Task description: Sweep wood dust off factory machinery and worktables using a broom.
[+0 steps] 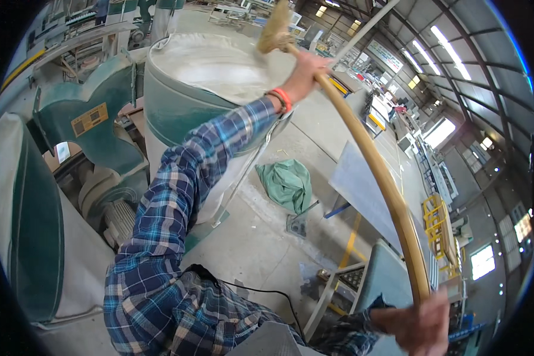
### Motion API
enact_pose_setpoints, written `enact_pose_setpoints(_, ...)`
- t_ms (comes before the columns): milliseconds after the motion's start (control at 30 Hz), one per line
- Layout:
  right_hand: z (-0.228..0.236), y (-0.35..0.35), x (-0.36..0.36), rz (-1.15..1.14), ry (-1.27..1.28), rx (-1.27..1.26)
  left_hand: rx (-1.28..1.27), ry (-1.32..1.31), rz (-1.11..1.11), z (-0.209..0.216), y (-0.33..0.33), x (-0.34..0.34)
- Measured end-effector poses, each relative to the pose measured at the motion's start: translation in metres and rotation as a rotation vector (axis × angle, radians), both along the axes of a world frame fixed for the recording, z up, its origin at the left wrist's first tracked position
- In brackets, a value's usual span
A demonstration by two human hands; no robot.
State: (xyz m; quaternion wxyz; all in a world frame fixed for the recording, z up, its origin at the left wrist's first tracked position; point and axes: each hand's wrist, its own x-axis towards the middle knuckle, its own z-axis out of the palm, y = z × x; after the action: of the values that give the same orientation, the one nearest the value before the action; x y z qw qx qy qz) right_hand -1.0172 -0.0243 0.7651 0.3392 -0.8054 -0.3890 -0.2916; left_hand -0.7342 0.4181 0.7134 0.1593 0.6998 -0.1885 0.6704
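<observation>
A long wooden handle (377, 160) slants across the view from top middle to lower right. At its far end is a straw-coloured head (275, 32), like that of a broom, beside the rim of a green dust-collector drum (187, 110). My left hand (305, 76), with an orange-red band at the wrist, is stretched far forward and closed round the handle just below the head. My right hand (418, 323) is closed round the handle's near end, a little blurred. A whitish, dusty fabric top (207, 65) covers the drum, near the head.
Left of my arm stand green machine housing (89, 113), a motor (120, 221) and another fabric-covered drum (32, 219). A crumpled green bag (286, 184) lies on the concrete floor. A grey panel (362, 190) and a table-like frame (338, 296) stand to the right.
</observation>
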Motion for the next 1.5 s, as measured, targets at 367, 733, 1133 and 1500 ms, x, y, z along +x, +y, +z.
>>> enact_pose_setpoints(367,0.029,-0.034,0.029,0.858,0.09,0.836,-0.301,0.056,0.069,-0.046,-0.053,-0.039)
enact_pose_setpoints(733,0.003,-0.043,-0.075,0.365,-0.283,0.045,-0.148,-0.002,-0.112,0.011,-0.038,-0.063)
enact_pose_setpoints(1133,0.025,-0.056,0.062,1.011,0.172,1.114,-0.002,0.262,0.35,-0.036,-0.001,-0.18)
enact_pose_setpoints(1500,0.007,-0.077,0.033,1.594,0.124,0.905,0.05,-0.04,0.456,0.037,-0.04,-0.219)
